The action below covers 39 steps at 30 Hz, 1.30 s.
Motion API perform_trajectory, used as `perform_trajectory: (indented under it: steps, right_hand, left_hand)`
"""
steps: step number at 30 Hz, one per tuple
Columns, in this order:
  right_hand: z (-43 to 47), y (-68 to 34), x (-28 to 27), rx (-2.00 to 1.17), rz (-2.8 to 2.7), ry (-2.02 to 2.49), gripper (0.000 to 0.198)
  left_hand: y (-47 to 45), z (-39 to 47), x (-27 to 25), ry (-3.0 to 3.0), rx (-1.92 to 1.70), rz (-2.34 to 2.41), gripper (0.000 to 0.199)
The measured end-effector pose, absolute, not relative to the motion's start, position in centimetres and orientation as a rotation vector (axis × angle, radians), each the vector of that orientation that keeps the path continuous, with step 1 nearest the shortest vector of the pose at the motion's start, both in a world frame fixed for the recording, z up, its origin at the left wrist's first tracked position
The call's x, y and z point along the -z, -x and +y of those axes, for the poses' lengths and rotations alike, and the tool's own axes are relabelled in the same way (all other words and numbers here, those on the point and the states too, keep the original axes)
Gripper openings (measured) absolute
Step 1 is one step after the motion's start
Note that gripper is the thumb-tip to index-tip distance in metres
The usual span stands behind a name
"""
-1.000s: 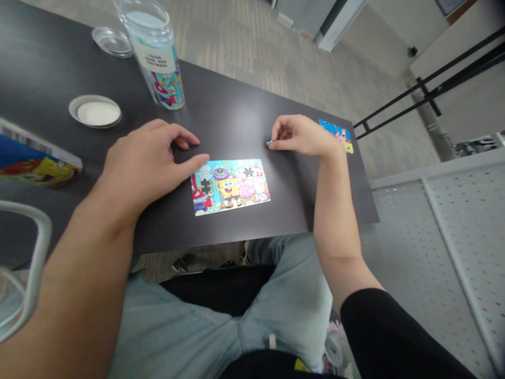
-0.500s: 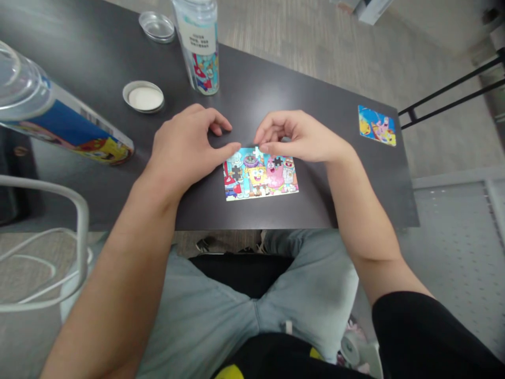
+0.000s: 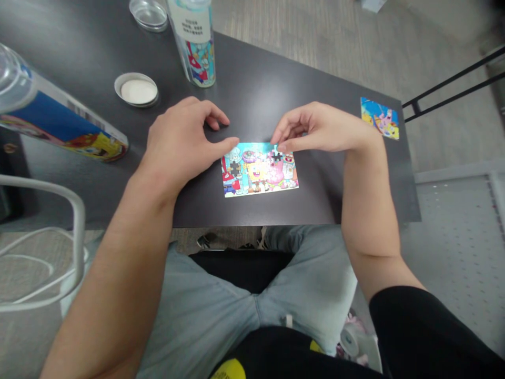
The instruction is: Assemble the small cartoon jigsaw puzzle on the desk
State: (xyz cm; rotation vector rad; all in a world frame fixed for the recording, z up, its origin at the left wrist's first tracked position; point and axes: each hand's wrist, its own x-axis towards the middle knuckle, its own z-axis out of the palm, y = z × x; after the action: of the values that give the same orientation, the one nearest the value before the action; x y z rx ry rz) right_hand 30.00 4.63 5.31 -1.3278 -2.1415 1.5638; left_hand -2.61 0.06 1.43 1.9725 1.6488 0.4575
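A small cartoon jigsaw puzzle [image 3: 258,171] lies on the dark table in front of me. Two dark piece-shaped gaps show in it, one at left and one at upper right. My left hand [image 3: 189,134] rests beside it, thumb and fingers apart, the thumb tip at the puzzle's upper left corner. Over the top right edge, my right hand [image 3: 310,129] is pinched, its fingertips beside the upper right gap. A small pale bit of a puzzle piece [image 3: 275,148] shows at those fingertips; the rest of it is hidden.
Two clear cartoon-printed canisters stand on the table: one upright [image 3: 195,50] behind, one larger [image 3: 67,118] at left. Two round lids [image 3: 148,15] [image 3: 136,90] lie near them. A second cartoon puzzle [image 3: 380,118] lies at the far right. A white tubular frame [image 3: 79,237] is at lower left.
My right hand has moved right along the puzzle's top edge, with the pale piece at its fingertips, to the upper right gap. My left hand has stayed at the left corner.
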Motion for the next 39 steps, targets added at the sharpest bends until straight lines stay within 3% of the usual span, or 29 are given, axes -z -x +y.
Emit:
perform_trajectory:
  steps: [13, 29, 39]
  right_hand:
    - [5.3, -30.7, -4.6, -1.576, -2.232, 1.327, 0.043]
    - [5.6, -30.6, -3.7, -1.431, -2.260, 1.493, 0.051]
    - [5.6, -30.9, -4.6, -1.384, -2.217, 1.363, 0.051]
  left_hand:
    - [2.7, 0.0, -1.3, -2.014, -0.473, 1.634, 0.074]
    - [2.8, 0.1, -1.6, -2.025, -0.444, 1.636, 0.065]
    - [2.6, 0.2, -1.3, -2.033, -0.438, 1.637, 0.067]
